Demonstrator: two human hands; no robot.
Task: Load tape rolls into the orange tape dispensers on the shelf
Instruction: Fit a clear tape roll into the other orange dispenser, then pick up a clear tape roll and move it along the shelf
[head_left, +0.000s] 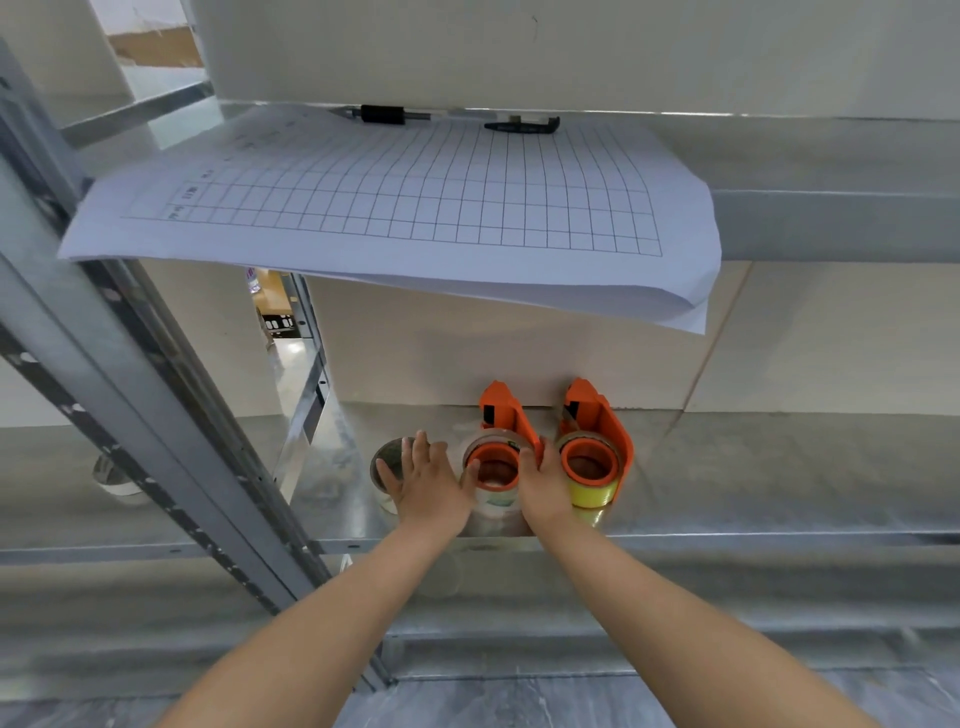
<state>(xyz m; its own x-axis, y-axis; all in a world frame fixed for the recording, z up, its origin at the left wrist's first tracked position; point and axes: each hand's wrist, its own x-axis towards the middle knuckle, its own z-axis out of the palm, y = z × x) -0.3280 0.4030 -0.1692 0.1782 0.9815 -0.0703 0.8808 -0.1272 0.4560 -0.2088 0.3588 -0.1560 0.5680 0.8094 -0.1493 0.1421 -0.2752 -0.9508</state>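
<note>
While the left hand (428, 480) is spread flat and wide, a clear tape roll (493, 470) on the left orange plastic dispenser (506, 415) — near the metal shelf's (727, 467) front edge — is gripped by the right hand (545, 480).

dispensers (597, 415): orange | tape roll (595, 491): yellow | paper (395, 208): white, gridded | shelf (779, 467): grey metal
</note>
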